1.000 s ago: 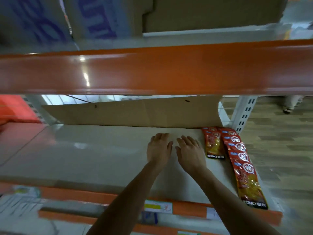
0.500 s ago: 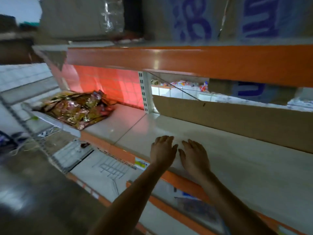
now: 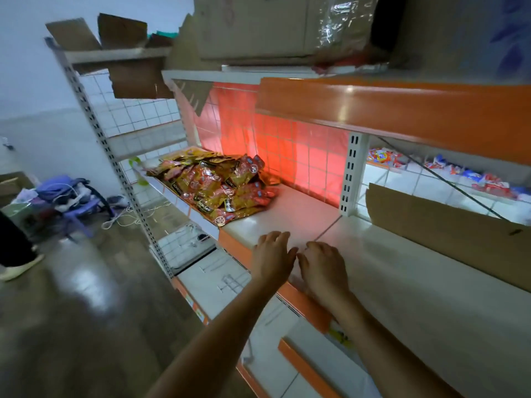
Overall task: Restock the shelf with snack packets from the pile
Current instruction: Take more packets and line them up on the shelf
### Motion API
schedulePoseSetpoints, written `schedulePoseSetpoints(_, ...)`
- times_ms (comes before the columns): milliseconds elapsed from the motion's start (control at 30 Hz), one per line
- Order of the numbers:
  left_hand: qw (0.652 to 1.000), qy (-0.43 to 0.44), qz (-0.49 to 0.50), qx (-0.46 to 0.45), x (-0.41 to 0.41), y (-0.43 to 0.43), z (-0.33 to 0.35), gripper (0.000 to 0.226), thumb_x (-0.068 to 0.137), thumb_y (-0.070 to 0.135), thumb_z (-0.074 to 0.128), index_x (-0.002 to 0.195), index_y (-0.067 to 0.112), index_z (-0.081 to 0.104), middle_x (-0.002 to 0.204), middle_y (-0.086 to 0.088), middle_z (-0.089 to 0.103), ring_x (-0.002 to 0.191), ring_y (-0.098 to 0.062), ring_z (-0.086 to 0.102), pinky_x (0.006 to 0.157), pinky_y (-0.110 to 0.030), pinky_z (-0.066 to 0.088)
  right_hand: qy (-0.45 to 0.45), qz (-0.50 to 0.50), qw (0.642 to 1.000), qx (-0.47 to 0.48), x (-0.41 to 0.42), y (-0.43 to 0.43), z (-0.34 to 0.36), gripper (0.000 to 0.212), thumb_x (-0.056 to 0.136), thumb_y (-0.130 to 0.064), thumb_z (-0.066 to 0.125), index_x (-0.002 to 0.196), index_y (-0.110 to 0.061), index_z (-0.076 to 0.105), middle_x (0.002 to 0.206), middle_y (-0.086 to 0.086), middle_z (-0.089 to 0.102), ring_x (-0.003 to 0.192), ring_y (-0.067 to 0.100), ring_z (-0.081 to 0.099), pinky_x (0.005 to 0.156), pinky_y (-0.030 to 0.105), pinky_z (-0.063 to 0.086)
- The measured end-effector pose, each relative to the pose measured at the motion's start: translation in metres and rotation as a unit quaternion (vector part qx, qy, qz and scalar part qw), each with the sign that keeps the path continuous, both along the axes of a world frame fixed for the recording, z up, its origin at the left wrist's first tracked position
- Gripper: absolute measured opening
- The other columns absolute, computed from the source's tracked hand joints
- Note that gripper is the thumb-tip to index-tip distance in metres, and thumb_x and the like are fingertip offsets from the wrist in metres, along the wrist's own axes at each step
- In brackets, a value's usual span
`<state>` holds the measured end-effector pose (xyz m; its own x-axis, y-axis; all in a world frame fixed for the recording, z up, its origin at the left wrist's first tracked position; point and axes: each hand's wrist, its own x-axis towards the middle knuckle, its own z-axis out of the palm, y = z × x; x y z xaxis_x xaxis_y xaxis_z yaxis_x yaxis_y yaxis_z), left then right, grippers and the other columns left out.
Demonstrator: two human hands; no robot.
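Hands side by side, palms down: our left hand (image 3: 271,258) and right hand (image 3: 323,267) rest with loose fingers, holding nothing, at the front edge of the white shelf (image 3: 416,288). Further left on the same level, apart from them, sits the pile of snack packets (image 3: 218,185), red and gold. We judge them light, crinkly and slippery, and best pinched by a sealed edge, several together.

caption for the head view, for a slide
Left hand and right hand open and empty at the shelf edge, snack packet pile apart to their left.
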<state>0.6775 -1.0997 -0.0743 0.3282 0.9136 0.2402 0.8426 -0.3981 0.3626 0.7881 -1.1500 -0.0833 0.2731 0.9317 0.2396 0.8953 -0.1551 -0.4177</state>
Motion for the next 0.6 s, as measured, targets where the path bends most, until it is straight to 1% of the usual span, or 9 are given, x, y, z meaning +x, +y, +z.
schedulePoseSetpoints(67,1.000,0.007,0.014,0.003,-0.012,0.026,0.004,0.049,0.097,0.040,0.049,0.141,0.020,0.043,0.143,-0.004,0.047,0.131,-0.024,0.040,0.107,-0.038,0.038,0.029,0.001,1.000,-0.006,-0.011,0.031,0.004,0.036,0.097,-0.037,0.046,0.128,-0.020,0.053,0.130,0.001,0.056,0.121,0.019,0.049,0.101,0.031,0.041)
schedulePoseSetpoints(167,0.999,0.018,0.035,0.007,-0.029,0.064,0.007,0.050,0.096,0.040,0.050,0.140,0.018,0.043,0.141,-0.004,0.048,0.130,-0.023,0.041,0.105,-0.038,0.040,0.044,0.028,0.998,-0.024,-0.029,0.071,0.007,0.039,0.097,-0.036,0.047,0.132,-0.018,0.050,0.133,0.003,0.054,0.121,0.021,0.048,0.098,0.031,0.041)
schedulePoseSetpoints(233,0.998,0.022,0.050,0.009,-0.038,0.086,0.006,0.047,0.095,0.041,0.051,0.137,0.018,0.046,0.137,-0.003,0.051,0.127,-0.023,0.044,0.102,-0.038,0.042,0.035,0.044,0.998,-0.027,-0.037,0.094,0.006,0.039,0.097,-0.036,0.046,0.131,-0.016,0.051,0.131,0.005,0.055,0.120,0.022,0.048,0.097,0.032,0.042)
schedulePoseSetpoints(333,0.999,0.017,0.048,0.004,-0.050,0.116,0.002,0.041,0.094,0.039,0.054,0.129,0.017,0.049,0.131,-0.004,0.054,0.120,-0.024,0.049,0.097,-0.038,0.045,0.023,0.040,0.999,-0.027,-0.048,0.123,0.005,0.036,0.096,-0.036,0.048,0.124,-0.014,0.054,0.123,0.006,0.059,0.112,0.023,0.051,0.092,0.032,0.044)
schedulePoseSetpoints(467,1.000,0.003,0.022,0.006,-0.061,0.164,-0.001,0.037,0.095,0.035,0.052,0.128,0.017,0.048,0.129,-0.004,0.055,0.119,-0.023,0.050,0.097,-0.036,0.045,0.016,0.003,0.999,-0.030,-0.059,0.164,0.005,0.031,0.094,-0.037,0.050,0.116,-0.016,0.056,0.116,0.005,0.062,0.106,0.024,0.054,0.087,0.032,0.045)
schedulePoseSetpoints(533,1.000,0.000,0.002,-0.004,-0.067,0.188,-0.003,0.042,0.094,0.037,0.053,0.131,0.017,0.046,0.132,-0.005,0.053,0.121,-0.024,0.048,0.097,-0.036,0.045,0.040,-0.036,0.998,-0.041,-0.063,0.185,0.005,0.034,0.094,-0.037,0.047,0.119,-0.014,0.053,0.116,0.008,0.061,0.107,0.028,0.053,0.088,0.035,0.045)
schedulePoseSetpoints(600,0.999,0.007,-0.025,-0.024,-0.071,0.211,-0.006,0.050,0.091,0.044,0.057,0.133,0.019,0.044,0.134,-0.003,0.051,0.122,-0.024,0.046,0.096,-0.035,0.044,0.063,-0.079,0.993,-0.058,-0.066,0.203,0.005,0.040,0.096,-0.038,0.043,0.125,-0.011,0.049,0.119,0.011,0.058,0.111,0.030,0.051,0.090,0.038,0.044)
